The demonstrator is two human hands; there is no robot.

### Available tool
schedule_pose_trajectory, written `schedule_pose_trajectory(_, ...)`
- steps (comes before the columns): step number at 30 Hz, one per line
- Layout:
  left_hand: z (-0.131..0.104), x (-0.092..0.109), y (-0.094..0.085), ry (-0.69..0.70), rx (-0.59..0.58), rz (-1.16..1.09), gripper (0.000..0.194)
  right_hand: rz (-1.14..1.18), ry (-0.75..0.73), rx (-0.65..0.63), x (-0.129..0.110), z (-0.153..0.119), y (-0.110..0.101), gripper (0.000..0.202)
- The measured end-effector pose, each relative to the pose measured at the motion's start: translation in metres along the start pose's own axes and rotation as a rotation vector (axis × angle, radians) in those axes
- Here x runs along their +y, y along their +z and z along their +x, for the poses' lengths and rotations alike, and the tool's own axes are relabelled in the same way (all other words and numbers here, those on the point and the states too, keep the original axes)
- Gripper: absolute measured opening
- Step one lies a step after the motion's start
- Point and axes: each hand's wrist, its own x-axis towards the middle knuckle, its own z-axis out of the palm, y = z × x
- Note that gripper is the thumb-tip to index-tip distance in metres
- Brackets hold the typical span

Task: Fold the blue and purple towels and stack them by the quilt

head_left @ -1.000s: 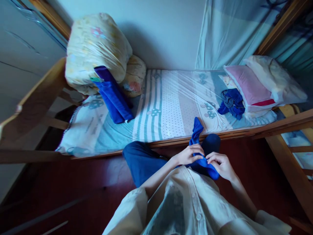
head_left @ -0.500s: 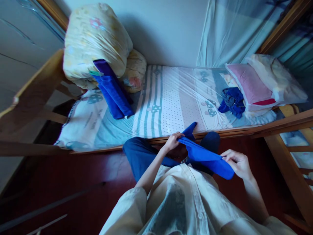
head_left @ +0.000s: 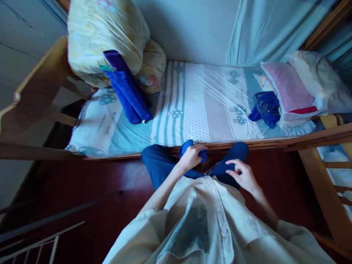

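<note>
My left hand (head_left: 191, 158) is closed on a bright blue sock (head_left: 204, 155), bunched up close to the bed's front edge. Parts of the sock show on both sides of my fingers, and the rest is hidden behind them. To the right, my right hand (head_left: 242, 175) is held over my right knee, thumb and fingers apart, holding nothing. Folded blue clothing (head_left: 129, 96) leans on the bed at the left. A crumpled blue cloth (head_left: 266, 110) lies on the bed at the right.
The bed (head_left: 194, 110) has a patterned sheet and a wooden front rail. A big yellowish quilt bundle (head_left: 110, 33) stands at its left end. A pink pillow (head_left: 288, 86) and a plastic-wrapped bundle (head_left: 319, 82) lie at the right. A white rack (head_left: 55, 242) stands low left.
The sock was stretched between both hands; my right hand has let go and moved left. The sock is now gathered in my left hand. The view has tilted slightly down.
</note>
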Motion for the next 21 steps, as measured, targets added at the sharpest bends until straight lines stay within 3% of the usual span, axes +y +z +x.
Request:
schedule_pose_trajectory(3, -0.001, 0.041, 0.000, 0.045, 0.012, 0.045, 0.057, -0.002, -0.075, 0.008, -0.011, 0.017, 0.050, 0.035)
schedule_pose_trajectory(5, -0.006, 0.053, -0.006, 0.043, 0.027, 0.094, 0.056, 0.021, -0.094, 0.026, -0.016, 0.026, 0.068, 0.032)
schedule_pose_trajectory(10, -0.026, 0.052, -0.021, 0.076, 0.009, 0.147, 0.048, 0.011, -0.176, 0.028, -0.017, 0.035, 0.068, 0.024)
schedule_pose_trajectory(13, -0.035, 0.047, -0.021, 0.093, -0.022, 0.160, 0.041, 0.002, -0.237, -0.072, -0.015, 0.036, 0.066, 0.027)
schedule_pose_trajectory(17, -0.042, 0.042, -0.019, 0.084, 0.008, 0.179, 0.033, 0.044, -0.170, -0.202, -0.011, 0.034, 0.075, 0.024)
schedule_pose_trajectory(21, -0.047, 0.037, -0.021, 0.055, 0.091, 0.155, 0.035, 0.029, -0.180, -0.133, -0.012, 0.031, 0.083, 0.019)
